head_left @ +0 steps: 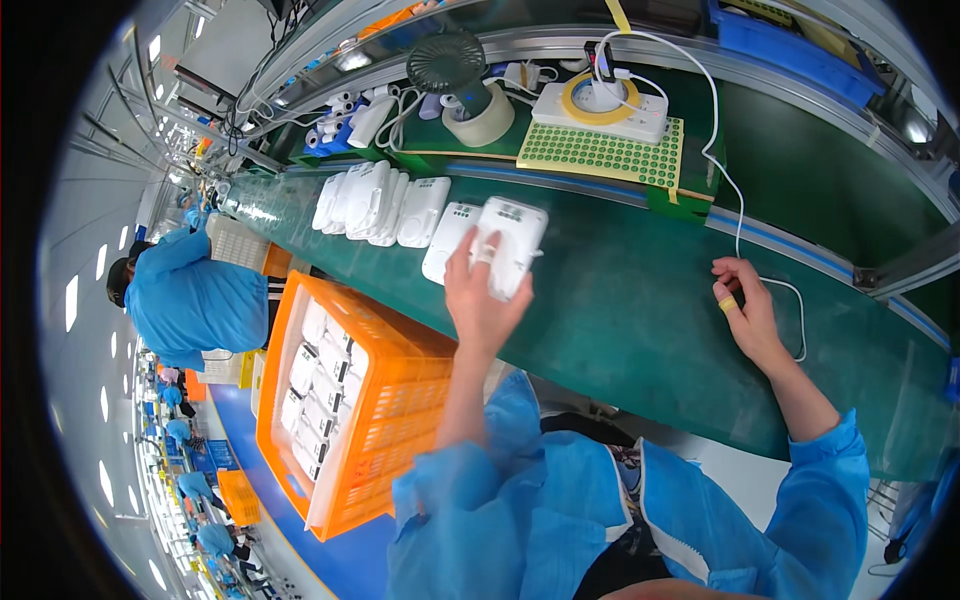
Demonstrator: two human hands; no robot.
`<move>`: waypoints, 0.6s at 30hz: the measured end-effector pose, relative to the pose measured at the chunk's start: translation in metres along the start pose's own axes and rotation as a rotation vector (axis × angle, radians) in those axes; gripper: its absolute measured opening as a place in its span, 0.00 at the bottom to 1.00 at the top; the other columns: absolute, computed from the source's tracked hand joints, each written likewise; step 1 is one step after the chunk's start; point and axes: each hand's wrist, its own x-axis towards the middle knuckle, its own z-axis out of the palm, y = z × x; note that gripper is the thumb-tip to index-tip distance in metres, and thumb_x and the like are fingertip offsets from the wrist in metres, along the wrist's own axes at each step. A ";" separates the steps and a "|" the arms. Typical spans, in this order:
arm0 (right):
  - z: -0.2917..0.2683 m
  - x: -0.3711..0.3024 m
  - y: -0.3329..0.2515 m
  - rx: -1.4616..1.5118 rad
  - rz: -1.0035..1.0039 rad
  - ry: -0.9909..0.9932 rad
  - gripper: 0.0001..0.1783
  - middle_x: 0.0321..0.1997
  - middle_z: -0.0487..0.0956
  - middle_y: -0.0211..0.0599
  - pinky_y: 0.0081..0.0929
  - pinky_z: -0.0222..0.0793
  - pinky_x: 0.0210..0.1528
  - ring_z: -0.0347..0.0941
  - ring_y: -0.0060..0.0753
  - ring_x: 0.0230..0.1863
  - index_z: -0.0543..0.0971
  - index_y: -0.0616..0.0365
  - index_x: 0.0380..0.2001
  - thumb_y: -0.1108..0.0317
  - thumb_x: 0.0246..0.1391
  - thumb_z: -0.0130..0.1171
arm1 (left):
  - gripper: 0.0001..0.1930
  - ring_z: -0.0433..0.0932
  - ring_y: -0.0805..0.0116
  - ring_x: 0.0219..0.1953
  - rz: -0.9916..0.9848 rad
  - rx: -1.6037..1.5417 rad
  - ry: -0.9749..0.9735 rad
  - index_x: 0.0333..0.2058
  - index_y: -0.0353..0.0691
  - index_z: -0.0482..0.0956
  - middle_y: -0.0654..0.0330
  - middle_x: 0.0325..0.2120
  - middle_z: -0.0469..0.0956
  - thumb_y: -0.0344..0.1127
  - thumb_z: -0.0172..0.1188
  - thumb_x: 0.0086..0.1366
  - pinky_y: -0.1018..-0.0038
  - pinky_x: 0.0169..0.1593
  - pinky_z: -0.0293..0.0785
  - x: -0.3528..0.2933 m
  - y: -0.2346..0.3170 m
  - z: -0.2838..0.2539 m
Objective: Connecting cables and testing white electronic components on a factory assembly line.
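My left hand (484, 300) is closed on a flat white plastic device (514, 222) with rounded corners and a row of small dark marks at its far end. Its fingers lie over the top face and the thumb is at the near edge. Partly under those fingers, a similar white device (448, 238) lies on the green bench. Farther left, several more such devices (366, 200) lie overlapping in a row. Over the bench at the right, my right hand (750, 312) has its fingers curled together around a thin white cable (741, 215); the cable's end is hidden.
An orange crate (400, 400) with several packed white items stands left of me, against the bench (620, 300). Behind the bench are a small dark fan (447, 65), a white power strip (648, 122) with a tape roll, and a yellow-green dotted sheet (600, 152). A person in blue (195, 295) works farther left.
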 end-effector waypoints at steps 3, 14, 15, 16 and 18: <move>0.001 0.001 -0.001 -0.014 -0.010 -0.010 0.15 0.44 0.76 0.38 0.28 0.70 0.48 0.73 0.34 0.43 0.74 0.59 0.51 0.75 0.61 0.59 | 0.39 0.69 0.40 0.61 -0.008 0.085 -0.099 0.61 0.42 0.76 0.43 0.65 0.65 0.42 0.77 0.47 0.53 0.62 0.68 -0.001 -0.022 0.002; -0.001 0.001 -0.003 -0.097 -0.064 -0.021 0.17 0.45 0.75 0.39 0.29 0.70 0.48 0.73 0.36 0.44 0.75 0.58 0.50 0.75 0.57 0.62 | 0.40 0.68 0.39 0.59 -0.054 0.104 -0.125 0.64 0.54 0.74 0.42 0.63 0.63 0.40 0.76 0.50 0.53 0.60 0.69 -0.024 -0.016 0.009; -0.002 0.001 -0.003 -0.098 -0.067 -0.022 0.17 0.45 0.75 0.39 0.29 0.70 0.48 0.73 0.36 0.44 0.75 0.58 0.50 0.75 0.57 0.62 | 0.40 0.68 0.39 0.59 -0.055 0.105 -0.122 0.64 0.54 0.74 0.42 0.63 0.63 0.40 0.76 0.50 0.53 0.60 0.69 -0.022 -0.016 0.010; -0.001 0.000 -0.003 -0.100 -0.067 -0.020 0.17 0.45 0.75 0.39 0.29 0.70 0.48 0.73 0.36 0.44 0.75 0.58 0.49 0.76 0.57 0.63 | 0.39 0.68 0.39 0.58 -0.057 0.078 -0.113 0.64 0.54 0.74 0.42 0.62 0.64 0.39 0.76 0.50 0.53 0.59 0.70 -0.021 -0.017 0.011; 0.002 0.000 -0.005 -0.102 -0.071 -0.019 0.17 0.45 0.74 0.39 0.29 0.70 0.48 0.73 0.36 0.44 0.75 0.58 0.49 0.76 0.56 0.63 | 0.39 0.69 0.39 0.57 -0.059 0.053 -0.101 0.64 0.54 0.74 0.42 0.62 0.64 0.38 0.76 0.50 0.54 0.58 0.71 -0.016 -0.020 0.011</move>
